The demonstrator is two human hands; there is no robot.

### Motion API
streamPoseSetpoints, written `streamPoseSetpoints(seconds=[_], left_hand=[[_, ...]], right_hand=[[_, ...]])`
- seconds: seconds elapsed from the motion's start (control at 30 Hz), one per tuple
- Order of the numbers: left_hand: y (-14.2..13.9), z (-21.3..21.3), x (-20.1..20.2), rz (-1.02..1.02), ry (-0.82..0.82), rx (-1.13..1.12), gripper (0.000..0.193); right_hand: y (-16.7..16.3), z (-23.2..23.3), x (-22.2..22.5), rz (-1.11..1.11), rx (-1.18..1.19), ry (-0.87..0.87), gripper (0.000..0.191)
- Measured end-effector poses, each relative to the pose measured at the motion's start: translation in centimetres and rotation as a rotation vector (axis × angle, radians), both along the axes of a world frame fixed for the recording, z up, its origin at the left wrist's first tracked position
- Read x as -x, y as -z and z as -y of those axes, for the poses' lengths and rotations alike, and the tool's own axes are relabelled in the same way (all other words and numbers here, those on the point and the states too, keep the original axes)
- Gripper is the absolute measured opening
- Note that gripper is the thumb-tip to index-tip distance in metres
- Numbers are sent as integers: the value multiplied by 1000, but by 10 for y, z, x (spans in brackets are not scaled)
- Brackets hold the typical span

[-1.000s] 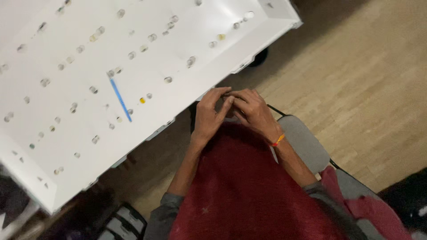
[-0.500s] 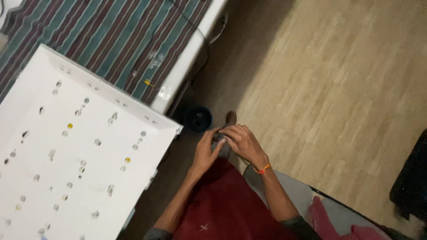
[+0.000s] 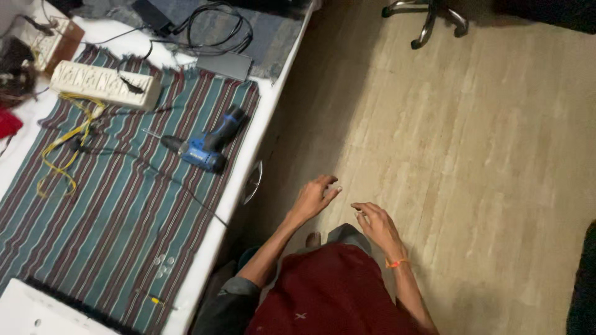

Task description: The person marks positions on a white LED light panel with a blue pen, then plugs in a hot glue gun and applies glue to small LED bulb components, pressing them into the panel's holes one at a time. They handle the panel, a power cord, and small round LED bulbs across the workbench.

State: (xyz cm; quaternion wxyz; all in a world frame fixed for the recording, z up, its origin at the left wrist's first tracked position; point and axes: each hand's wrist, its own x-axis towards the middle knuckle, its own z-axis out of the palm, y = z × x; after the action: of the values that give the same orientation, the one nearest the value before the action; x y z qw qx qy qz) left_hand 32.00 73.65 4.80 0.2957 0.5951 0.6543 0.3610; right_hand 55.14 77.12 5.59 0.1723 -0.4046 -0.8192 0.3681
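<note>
Half a second ago the two hands were pressed together over the lap, fingers working at something small, with the white panel filling the left of the view. Now they have come apart, and the view has swung up the desk, so that only a corner of the white panel point(image 3: 28, 313) shows at the bottom left.

In the head view, the left hand point(image 3: 315, 197) hangs over the wooden floor point(image 3: 484, 155) with its fingers loosely spread and nothing in it. It is nearest the metal drawer handle point(image 3: 252, 182) on the desk's point(image 3: 261, 139) front edge, apart from it. The right hand point(image 3: 377, 224), an orange band at its wrist, is half curled just beside it; whether the fingertips pinch something tiny cannot be told. Both hover above the red cloth point(image 3: 335, 291) on the person's lap, touching no tool.

On the desk a striped cloth point(image 3: 112, 211) lies flat under the tools, seemingly as a work mat. The blue cordless drill point(image 3: 208, 146) rests on its side there, bit pointing left, well apart from both hands. Further back lie a white power strip point(image 3: 102, 85), a tangle of yellow wire point(image 3: 65, 146) and black cables point(image 3: 211, 22). A few clear round pieces point(image 3: 162, 263) and a small yellow-handled screwdriver point(image 3: 152, 299) sit near the desk's edge, closer to the person. A black cord point(image 3: 186, 192) runs across the cloth between the drill and the hands. A chair base point(image 3: 428, 15) stands far off on the floor.
</note>
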Motion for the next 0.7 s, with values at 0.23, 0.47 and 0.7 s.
streamPoseSetpoints(seconds=[0.23, 0.47, 0.7], left_hand=[[79, -113, -4, 88, -18, 167, 36], [196, -221, 51, 219, -393, 343, 41], [219, -262, 102, 559, -1082, 559, 52]], right_hand=[[83, -113, 23, -62, 234, -40, 28], [141, -337, 31, 294, 352, -313, 35], [169, -588, 50, 128, 207, -214, 37]])
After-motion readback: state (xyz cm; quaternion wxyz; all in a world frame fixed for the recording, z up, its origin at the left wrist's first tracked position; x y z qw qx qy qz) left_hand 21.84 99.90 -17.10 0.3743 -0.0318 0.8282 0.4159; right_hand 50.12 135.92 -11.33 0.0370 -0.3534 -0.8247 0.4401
